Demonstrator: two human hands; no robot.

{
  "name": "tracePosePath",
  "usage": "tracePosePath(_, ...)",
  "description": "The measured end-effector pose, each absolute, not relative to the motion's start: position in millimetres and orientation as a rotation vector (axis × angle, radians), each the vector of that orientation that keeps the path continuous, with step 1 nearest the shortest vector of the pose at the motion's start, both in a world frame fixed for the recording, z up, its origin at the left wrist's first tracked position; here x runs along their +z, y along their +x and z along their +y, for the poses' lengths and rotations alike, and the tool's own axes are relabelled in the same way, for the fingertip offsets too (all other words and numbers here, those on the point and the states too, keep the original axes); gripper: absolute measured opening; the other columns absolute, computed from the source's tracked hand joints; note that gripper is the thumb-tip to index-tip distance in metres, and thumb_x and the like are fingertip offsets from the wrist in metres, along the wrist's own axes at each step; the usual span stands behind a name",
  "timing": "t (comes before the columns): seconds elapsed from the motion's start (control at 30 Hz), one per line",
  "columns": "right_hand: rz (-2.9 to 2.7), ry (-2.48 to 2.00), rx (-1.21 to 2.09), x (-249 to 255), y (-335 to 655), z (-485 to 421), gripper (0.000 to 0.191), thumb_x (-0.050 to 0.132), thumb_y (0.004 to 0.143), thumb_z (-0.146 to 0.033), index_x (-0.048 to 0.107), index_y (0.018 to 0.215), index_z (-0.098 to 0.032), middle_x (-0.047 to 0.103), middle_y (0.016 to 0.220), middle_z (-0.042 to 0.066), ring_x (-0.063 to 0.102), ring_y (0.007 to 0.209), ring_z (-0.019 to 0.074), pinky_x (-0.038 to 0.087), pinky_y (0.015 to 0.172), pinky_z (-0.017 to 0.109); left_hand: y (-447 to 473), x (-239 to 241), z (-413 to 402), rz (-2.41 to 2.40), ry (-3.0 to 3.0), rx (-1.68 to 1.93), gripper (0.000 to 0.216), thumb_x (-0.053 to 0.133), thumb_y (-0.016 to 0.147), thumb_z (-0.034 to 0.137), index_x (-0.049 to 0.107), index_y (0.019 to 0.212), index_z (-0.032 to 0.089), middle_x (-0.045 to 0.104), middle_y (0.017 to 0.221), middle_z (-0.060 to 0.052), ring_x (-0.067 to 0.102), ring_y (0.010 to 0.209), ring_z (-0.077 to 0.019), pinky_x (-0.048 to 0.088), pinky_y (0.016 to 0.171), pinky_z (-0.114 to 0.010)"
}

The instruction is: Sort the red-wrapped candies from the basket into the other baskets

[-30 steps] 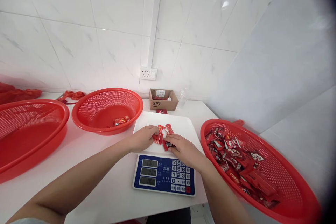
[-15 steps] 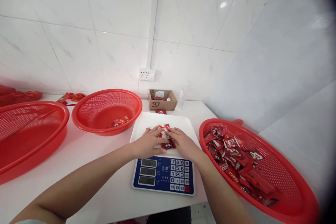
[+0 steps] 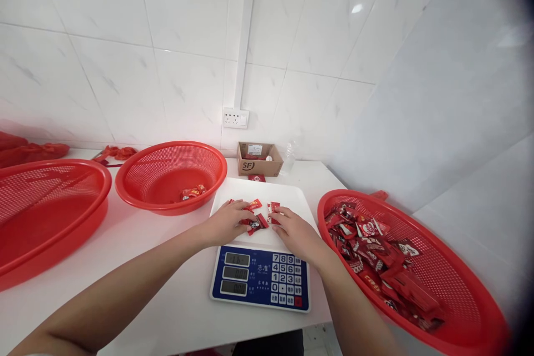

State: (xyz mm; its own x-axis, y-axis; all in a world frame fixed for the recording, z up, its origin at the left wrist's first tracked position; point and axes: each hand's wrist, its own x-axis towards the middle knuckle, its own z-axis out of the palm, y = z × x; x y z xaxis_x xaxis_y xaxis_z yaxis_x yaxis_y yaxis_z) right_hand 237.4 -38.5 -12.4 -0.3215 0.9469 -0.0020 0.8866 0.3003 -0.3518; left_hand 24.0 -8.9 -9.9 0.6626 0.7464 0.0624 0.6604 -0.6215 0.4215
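On the white pan (image 3: 287,192) of a digital scale lie several small red snack packets. My left hand (image 3: 227,223) lies over the left group, fingers and thumb apart, touching the red packets (image 3: 256,223) and partly covering them. Over on the right, my right hand (image 3: 298,236) has its fingertips against a red-and-white packet (image 3: 273,208), fingers spread rather than wrapped round it. A strip of bare pan shows between the two groups. The blue keypad panel (image 3: 262,278) of the scale faces me, below both hands; its small digits are hard to read.
A red basket (image 3: 467,289) full of packets stands on the right. Left of the scale is a red basket (image 3: 137,169) with a few packets, and farther left another red basket (image 3: 75,222). A cardboard box (image 3: 261,167) and a clear plastic bottle (image 3: 288,158) stand behind.
My hands have moved apart on the pan. The packets, bunched together before, now lie in a left and a right group.
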Motion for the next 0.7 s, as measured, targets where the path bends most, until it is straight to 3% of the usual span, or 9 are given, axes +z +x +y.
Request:
tracePosePath(0.33, -2.369, -1.550, 0.409, -8, 234, -43, 0.036, 0.041, 0.091, -0.025, 0.059, 0.121, -0.019, 0.059, 0.123, 0.010, 0.054, 0.114, 0.0230, 0.043, 0.096, 0.038, 22, -9, -7, 1.034, 2.521, 0.384, 0.028, 0.050, 0.084, 0.014, 0.065, 0.103, 0.027, 0.060, 0.121, -0.005, 0.047, 0.119, -0.0242, 0.036, 0.099, -0.041)
tracePosePath(0.47, -2.376, -1.507, 0.339, -14, 229, -27, 0.040, 0.036, 0.091, -0.020, 0.055, 0.126, -0.018, 0.053, 0.134, 0.011, 0.046, 0.123, 0.0250, 0.037, 0.102, 0.045, 23, -8, -7, 0.962, 2.513, 0.396, 0.019, 0.051, 0.084, 0.015, 0.065, 0.093, 0.024, 0.065, 0.106, -0.002, 0.054, 0.106, -0.0212, 0.036, 0.097, -0.039)
tracePosePath(0.7, -2.494, -1.441, 0.320, -27, 216, -4, 0.052, 0.037, 0.084, -0.007, 0.049, 0.133, -0.019, 0.045, 0.142, 0.006, 0.029, 0.137, 0.0247, 0.031, 0.107, 0.044, 26, -9, -6, 0.940, 2.471, 0.416, 0.012, 0.062, 0.081, 0.029, 0.063, 0.091, 0.023, 0.064, 0.106, -0.002, 0.054, 0.106, -0.0221, 0.031, 0.101, -0.040)
